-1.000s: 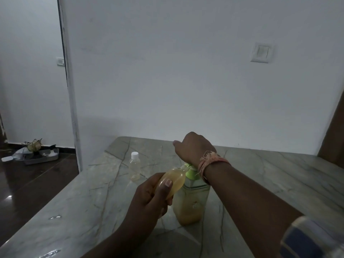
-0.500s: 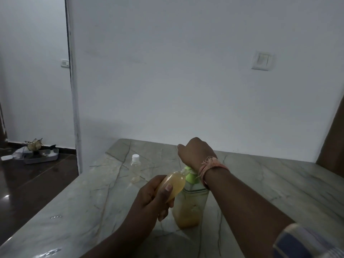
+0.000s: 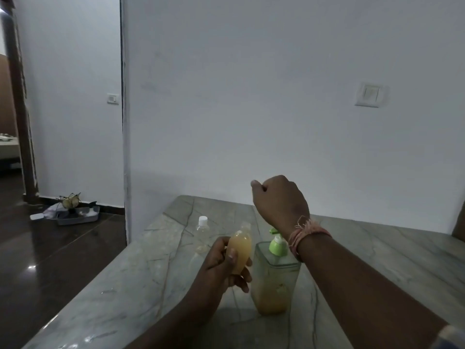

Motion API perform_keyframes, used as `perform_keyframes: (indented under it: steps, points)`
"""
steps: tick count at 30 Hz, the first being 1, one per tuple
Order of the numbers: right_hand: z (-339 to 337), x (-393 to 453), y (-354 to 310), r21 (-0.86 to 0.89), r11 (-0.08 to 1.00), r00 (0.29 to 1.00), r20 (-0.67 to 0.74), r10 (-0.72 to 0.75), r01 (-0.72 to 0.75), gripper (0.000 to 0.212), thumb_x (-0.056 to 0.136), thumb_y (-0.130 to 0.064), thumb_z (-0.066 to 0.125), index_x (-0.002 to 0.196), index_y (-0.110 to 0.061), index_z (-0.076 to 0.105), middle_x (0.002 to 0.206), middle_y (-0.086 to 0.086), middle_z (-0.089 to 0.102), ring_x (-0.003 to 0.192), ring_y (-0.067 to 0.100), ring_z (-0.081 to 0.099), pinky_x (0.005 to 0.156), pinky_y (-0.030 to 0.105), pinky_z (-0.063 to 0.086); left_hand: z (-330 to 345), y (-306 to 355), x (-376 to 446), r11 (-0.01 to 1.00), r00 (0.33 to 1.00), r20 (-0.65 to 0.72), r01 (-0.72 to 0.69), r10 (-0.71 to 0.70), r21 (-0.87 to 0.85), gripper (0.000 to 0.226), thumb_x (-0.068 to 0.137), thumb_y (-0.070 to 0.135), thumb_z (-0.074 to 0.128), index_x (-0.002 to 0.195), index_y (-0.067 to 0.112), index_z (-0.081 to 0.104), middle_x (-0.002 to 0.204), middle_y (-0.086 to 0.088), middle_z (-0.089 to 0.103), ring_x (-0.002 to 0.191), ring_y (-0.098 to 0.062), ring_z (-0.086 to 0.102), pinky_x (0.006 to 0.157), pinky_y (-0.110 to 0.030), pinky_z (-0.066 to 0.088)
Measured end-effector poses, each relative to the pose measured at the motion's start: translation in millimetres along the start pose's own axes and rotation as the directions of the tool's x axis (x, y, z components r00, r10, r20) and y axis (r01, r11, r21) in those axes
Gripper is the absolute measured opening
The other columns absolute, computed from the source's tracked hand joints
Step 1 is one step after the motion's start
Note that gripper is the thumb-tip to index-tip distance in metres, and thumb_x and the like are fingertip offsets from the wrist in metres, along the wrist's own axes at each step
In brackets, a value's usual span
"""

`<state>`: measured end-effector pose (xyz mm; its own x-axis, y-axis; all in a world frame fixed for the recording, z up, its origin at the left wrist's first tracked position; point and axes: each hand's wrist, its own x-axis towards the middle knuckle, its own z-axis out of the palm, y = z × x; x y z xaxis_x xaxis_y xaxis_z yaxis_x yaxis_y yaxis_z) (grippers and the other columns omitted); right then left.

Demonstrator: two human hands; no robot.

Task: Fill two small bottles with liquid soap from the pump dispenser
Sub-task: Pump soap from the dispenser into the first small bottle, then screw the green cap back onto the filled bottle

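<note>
My left hand is wrapped around a small clear bottle, nearly full of orange soap. My right hand is a loose fist above the green pump dispenser, holding nothing. Past my left hand, the capped small bottle on the desk looks almost empty, so I think I'm halfway.
</note>
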<state>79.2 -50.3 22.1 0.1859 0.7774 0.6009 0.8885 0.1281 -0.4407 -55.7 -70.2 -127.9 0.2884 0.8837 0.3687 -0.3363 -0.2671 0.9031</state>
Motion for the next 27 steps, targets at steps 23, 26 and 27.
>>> perform_keyframes:
  steps: [23,26,27]
  points:
    - [131,-115,11,0.033,0.996,0.906,0.413,-0.092,0.087,0.036,0.098,-0.027,0.053,0.133,-0.022,0.047,0.131,0.003,0.047,0.118,0.02,0.042,0.098,0.032,0.043,-35,-4,14,0.916,0.776,-0.57,-0.027,0.271,0.399,0.02,0.106,0.026,0.044,0.125,0.019,0.047,0.114,-0.006,0.062,0.102,-0.021,0.063,0.076,-0.022,0.045]
    - [134,-114,14,0.146,0.988,0.931,0.352,-0.1,0.051,0.033,0.095,-0.019,0.059,0.128,-0.024,0.052,0.126,0.0,0.053,0.113,0.014,0.049,0.095,0.026,0.045,-35,-7,17,0.916,0.792,-0.55,-0.027,0.264,0.4,0.019,0.105,0.026,0.044,0.123,0.019,0.048,0.112,-0.006,0.064,0.101,-0.021,0.064,0.075,-0.027,0.046]
    - [133,-114,15,0.192,0.981,0.942,0.32,-0.103,0.042,0.033,0.094,-0.015,0.061,0.125,-0.024,0.053,0.123,-0.001,0.055,0.109,0.012,0.052,0.092,0.024,0.047,-35,-8,17,0.916,0.797,-0.544,-0.029,0.263,0.401,0.019,0.105,0.026,0.044,0.122,0.019,0.049,0.111,-0.005,0.065,0.101,-0.02,0.064,0.076,-0.028,0.046]
